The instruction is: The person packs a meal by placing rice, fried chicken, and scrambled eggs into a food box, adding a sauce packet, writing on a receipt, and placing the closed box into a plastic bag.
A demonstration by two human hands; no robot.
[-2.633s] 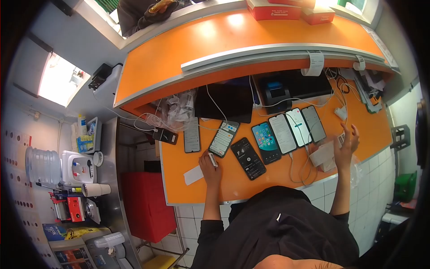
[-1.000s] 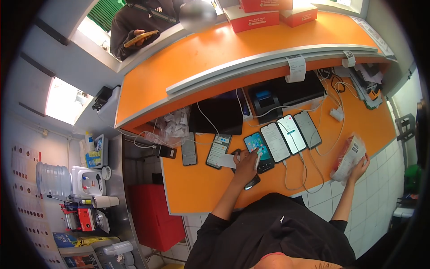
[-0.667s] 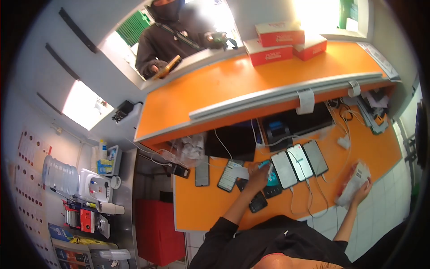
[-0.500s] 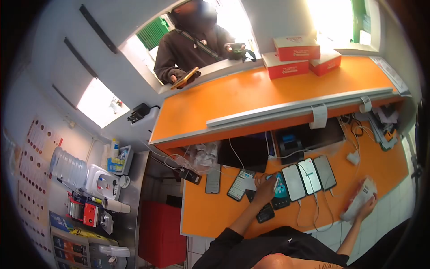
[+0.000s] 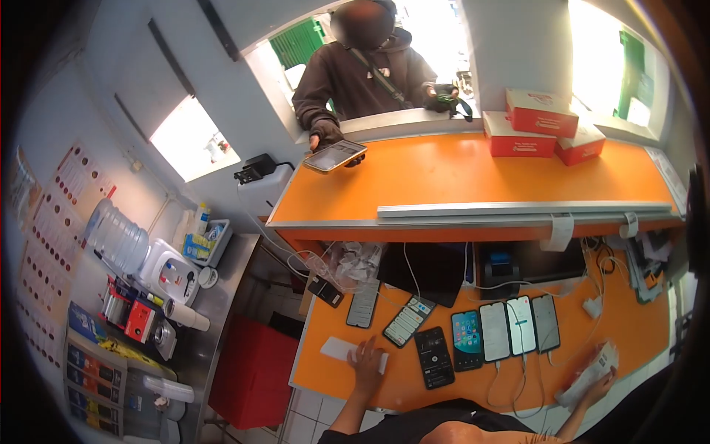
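Observation:
My left hand [image 5: 366, 362] rests on the orange desk at the lower left, its fingers spread over a white paper slip [image 5: 342, 349]. At the right edge of the desk my right hand [image 5: 600, 386] holds a wrapped package in clear plastic [image 5: 589, 376]. Between my hands several phones lie in a row: a dark-screened phone [image 5: 434, 358], a phone with a teal screen [image 5: 467, 337], a white-screened phone [image 5: 495, 331], a bright phone with a cable across it [image 5: 521, 325] and a grey-screened phone [image 5: 546, 323]. A tilted phone [image 5: 409, 320] lies above my left hand.
Across the raised counter [image 5: 436, 174], a person [image 5: 370, 81] at the window holds a phone [image 5: 335, 156] over it. Red and white boxes [image 5: 541, 111] are stacked at right. A monitor [image 5: 423, 270], a black printer [image 5: 501, 266] and cables stand beneath. A red box [image 5: 255, 370] is at left.
My left hand has moved left from the phones with the paper slip, now laid on the desk. The view has tilted up, and the person has brought their phone over the counter.

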